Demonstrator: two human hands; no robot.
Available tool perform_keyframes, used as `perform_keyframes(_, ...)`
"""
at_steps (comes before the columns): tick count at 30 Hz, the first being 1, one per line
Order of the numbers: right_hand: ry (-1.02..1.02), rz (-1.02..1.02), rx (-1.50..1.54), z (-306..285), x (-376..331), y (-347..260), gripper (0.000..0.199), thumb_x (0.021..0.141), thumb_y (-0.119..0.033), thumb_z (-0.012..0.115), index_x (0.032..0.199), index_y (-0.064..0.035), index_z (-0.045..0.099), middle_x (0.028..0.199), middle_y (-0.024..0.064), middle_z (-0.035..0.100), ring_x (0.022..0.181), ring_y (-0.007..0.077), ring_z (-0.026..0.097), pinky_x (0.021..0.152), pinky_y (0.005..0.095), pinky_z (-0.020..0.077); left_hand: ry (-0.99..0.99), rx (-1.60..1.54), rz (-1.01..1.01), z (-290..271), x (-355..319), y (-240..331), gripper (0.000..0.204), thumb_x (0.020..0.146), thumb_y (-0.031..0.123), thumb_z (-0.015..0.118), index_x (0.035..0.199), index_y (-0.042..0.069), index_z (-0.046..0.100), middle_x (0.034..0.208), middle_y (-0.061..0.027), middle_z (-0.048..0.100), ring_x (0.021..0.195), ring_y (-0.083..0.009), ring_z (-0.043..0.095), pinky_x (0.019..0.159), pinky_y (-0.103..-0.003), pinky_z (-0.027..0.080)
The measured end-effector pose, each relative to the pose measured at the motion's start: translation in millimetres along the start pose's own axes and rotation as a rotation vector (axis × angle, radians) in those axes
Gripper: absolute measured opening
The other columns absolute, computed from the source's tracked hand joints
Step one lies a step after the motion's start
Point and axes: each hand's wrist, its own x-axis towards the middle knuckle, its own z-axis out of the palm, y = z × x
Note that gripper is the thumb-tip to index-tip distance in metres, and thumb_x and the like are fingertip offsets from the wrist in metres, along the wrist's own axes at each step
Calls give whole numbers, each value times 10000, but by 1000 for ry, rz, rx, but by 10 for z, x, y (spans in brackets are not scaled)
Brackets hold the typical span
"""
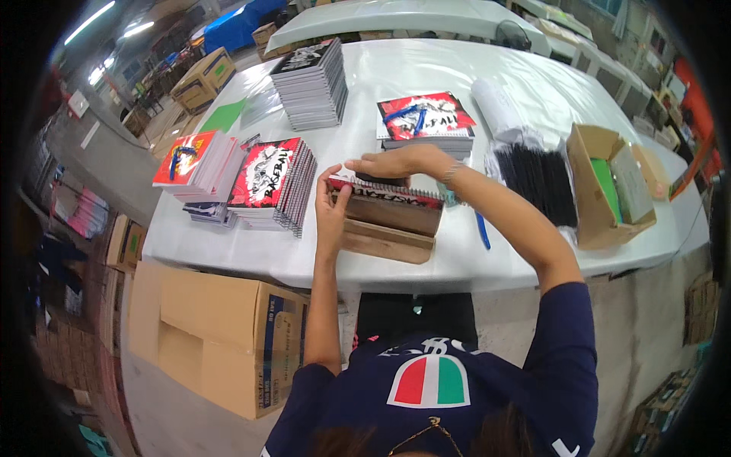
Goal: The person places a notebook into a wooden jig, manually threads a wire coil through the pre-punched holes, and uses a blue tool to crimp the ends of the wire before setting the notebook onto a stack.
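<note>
Wooden jig [390,226] at the near edge of the white bench [426,76], carrying a spiral-bound notebook [384,192]. Left hand [332,199] grips the notebook's left end; right hand [396,162] presses closed fingers along its spiral edge. Notebook stacks [270,183] lie left; black binding coils [537,183] right.

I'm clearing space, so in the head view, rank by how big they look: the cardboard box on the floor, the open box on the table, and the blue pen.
1. cardboard box on the floor, though nearer the camera
2. open box on the table
3. blue pen
</note>
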Motion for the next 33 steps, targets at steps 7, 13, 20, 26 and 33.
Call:
perform_keyframes(7, 4, -1, 381, -175, 226, 423, 958, 890, -784, 239, 1365, 13, 478, 1196, 201, 616, 1008, 284, 615, 794, 421, 541, -11, 15, -16, 94, -16, 82, 462, 958, 111, 592, 1392, 68, 441, 1018, 4, 528, 960, -83, 501, 907, -237, 386)
perform_keyframes(13, 48, 102, -240, -109, 188, 139, 894, 899, -752, 251, 1321, -26, 557, 1328, 237, 550, 1239, 357, 528, 999, 428, 444, -19, -19, -39, 91, 13, 58, 505, 959, 111, 586, 1431, 72, 413, 993, 19, 526, 925, -69, 487, 892, -233, 386)
perform_keyframes(20, 90, 37, 298, -116, 328, 414, 976, 887, -793, 174, 1263, 3, 595, 1169, 184, 631, 918, 251, 638, 751, 359, 540, -15, 0, -18, 188, 51, 10, 456, 957, 116, 595, 1385, 69, 444, 969, 26, 525, 899, -64, 483, 872, -235, 385)
perform_keyframes(26, -58, -504, 1001, -437, -108, -152, 934, 892, -780, 215, 1170, 16, 616, 1015, 131, 660, 801, 205, 636, 662, 337, 524, 35, -22, -39, -82, 35, -139, 436, 952, 103, 603, 1359, 74, 449, 970, 17, 539, 905, -69, 490, 863, -226, 378)
perform_keyframes(33, 193, -8, 75, -244, 104, 63, 940, 933, -729, 135, 1230, 49, 572, 985, 132, 639, 748, 238, 604, 615, 347, 521, 25, -190, -3, 26, 53, -129, 414, 954, 75, 584, 1346, 86, 450, 990, 1, 562, 929, -81, 513, 889, -240, 383)
